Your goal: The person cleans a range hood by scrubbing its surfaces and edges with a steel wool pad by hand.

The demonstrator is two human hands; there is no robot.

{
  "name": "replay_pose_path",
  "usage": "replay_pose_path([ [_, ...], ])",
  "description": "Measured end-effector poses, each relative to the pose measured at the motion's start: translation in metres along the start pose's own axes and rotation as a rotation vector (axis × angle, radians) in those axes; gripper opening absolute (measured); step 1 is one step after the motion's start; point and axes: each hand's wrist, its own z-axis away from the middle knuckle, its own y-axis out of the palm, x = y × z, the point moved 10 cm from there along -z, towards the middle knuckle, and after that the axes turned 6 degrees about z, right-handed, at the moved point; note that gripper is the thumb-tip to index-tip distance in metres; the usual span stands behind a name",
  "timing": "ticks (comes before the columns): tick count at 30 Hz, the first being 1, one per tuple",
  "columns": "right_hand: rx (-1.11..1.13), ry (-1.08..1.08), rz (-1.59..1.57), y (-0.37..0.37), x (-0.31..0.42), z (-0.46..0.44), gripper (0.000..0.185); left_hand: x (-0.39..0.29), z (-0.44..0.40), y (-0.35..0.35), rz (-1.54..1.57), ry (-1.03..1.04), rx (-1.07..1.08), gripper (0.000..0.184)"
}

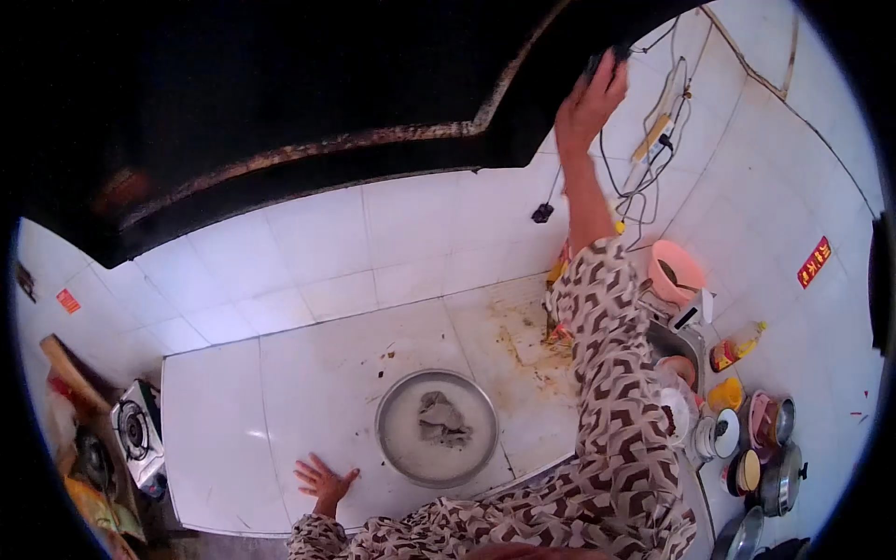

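My left hand [323,481] rests flat on the white tiled counter [215,429], its fingers spread and nothing in it. Just to its right sits a round metal basin [384,439] of cloudy liquid with a crumpled grey cloth [442,420] in it. My right hand [594,96] is raised high at the right end of the dark range hood [327,177]. Its fingers are bent around or against something dark at the hood's edge, which I cannot make out.
A power strip [651,138] with tangled cables hangs on the right wall. Below are a pink bowl [677,271], a sauce bottle [737,347], pots [782,481] and a sink [686,345]. A gas stove [136,434] stands at far left. Brown stains mark the counter's right part.
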Motion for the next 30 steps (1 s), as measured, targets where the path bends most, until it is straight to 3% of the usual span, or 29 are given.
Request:
replay_pose_path([
  [8,-0.052,-0.156,0.043,-0.015,0.006,-0.088,0.053,-0.008,-0.001,-0.006,-0.028,0.014,-0.028,0.139],
  [12,0.208,-0.266,0.001,0.005,0.021,-0.001,0.055,-0.009,0.002,-0.008,-0.010,0.068,-0.045,0.138],
  [15,-0.067,-0.230,0.009,-0.019,0.029,-0.080,0.056,0.001,-0.013,0.002,-0.007,0.084,-0.077,0.137],
  [18,-0.237,-0.224,0.108,-0.053,0.054,-0.156,0.037,-0.004,-0.006,-0.002,-0.028,0.073,-0.084,0.136],
  [24,-0.108,-0.328,0.084,-0.048,0.063,-0.132,0.032,-0.008,0.001,-0.009,0.004,0.117,-0.090,0.134],
  [28,-0.206,-0.260,0.135,-0.060,0.070,-0.170,0.037,-0.002,-0.012,0.000,-0.014,0.119,-0.113,0.134],
  [30,-0.161,-0.344,0.102,-0.054,0.071,-0.155,0.043,-0.002,-0.012,0.002,-0.020,0.120,-0.135,0.135],
])
